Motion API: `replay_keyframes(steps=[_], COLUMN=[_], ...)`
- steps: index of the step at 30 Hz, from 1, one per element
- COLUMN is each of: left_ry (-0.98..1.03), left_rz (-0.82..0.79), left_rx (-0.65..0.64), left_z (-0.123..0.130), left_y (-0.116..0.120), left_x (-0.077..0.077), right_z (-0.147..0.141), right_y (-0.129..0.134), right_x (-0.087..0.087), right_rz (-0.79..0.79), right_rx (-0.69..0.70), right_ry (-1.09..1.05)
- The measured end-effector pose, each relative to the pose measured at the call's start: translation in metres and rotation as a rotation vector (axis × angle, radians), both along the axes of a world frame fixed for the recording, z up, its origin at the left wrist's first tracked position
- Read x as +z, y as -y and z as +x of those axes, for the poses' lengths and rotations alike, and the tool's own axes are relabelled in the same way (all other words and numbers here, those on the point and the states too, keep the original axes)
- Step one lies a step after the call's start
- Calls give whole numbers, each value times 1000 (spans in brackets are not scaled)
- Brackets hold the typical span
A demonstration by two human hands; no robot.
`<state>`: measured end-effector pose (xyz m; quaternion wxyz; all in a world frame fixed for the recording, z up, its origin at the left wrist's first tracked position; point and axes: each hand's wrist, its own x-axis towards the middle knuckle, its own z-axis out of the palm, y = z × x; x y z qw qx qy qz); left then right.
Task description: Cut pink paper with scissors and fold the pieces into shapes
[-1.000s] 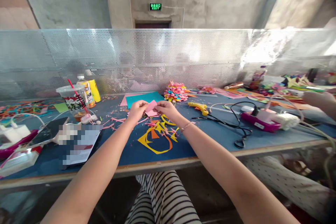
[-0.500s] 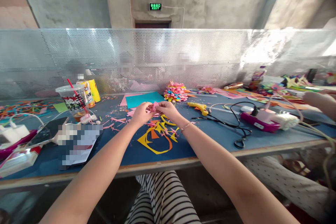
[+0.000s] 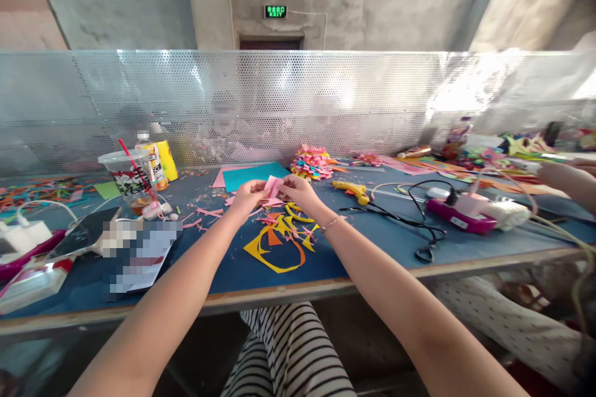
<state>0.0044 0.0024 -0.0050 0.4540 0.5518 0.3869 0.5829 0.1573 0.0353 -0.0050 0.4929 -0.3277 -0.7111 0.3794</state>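
Note:
A small piece of pink paper (image 3: 272, 187) is held up between my two hands over the table. My left hand (image 3: 251, 193) pinches its left side, and my right hand (image 3: 295, 188) grips the right side with bent fingers. Pink paper scraps (image 3: 205, 213) are strewn to the left of my hands. Just below them lie yellow paper offcuts (image 3: 261, 253) with some orange bits. Behind my hands rests a teal paper sheet (image 3: 254, 175) over a pink one. A ball of folded colored paper strips (image 3: 311, 163) stands beyond my right hand.
A yellow glue gun (image 3: 352, 191) and a purple power strip (image 3: 459, 217) with cords lie to the right. On the left stand a plastic cup (image 3: 125, 177) with a red straw and a phone (image 3: 149, 260). A perforated metal screen (image 3: 372, 99) backs the table; another person's arm (image 3: 570, 180) reaches in at far right.
The pink paper now shows a larger, flatter face between my fingers. My hands have spread slightly apart, the left one shifting a little to the left.

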Motion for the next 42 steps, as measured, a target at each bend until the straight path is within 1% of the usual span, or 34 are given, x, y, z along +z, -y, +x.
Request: replay_keyframes(steps=[3,7,9,13,17,20,24,27,31,36,40,42], left_ry=[78,158,186,209,237,229,159,125,123,144,138,112], left_rz=[-30,-41,-53,-75,-82,-72,-51,-32,-16,-54,-60,-35], left_rx=[13,-46,-49,-40,-95,-103,-83,-80,-89,-113,-72,-51], left_z=[-1,0,1,1,-1,-2,-3,-2,-1,-2,-3,-4], left_y=[-1,3,6,8,6,5,4,3,3,4,4,3], left_x=[1,5,8,11,10,9,7,4,3,5,6,5], right_z=[-1,-3,-4,-4,-5,-4,-3,-2,-3,-4,-5,-4], right_y=[2,6,7,9,10,9,8,7,7,9,10,10], right_x=[1,2,3,4,4,4,3,3,3,4,5,5], right_rz=[-42,-109,-137,-150,-153,-129,-53,-22,-34,-80,-125,-88], right_rx=[16,70,98,144,156,158,109,107,118,126,121,99], right_ry=[-45,-82,-117,-156,-152,-128,-87,-59,-47,-95,-160,-138])
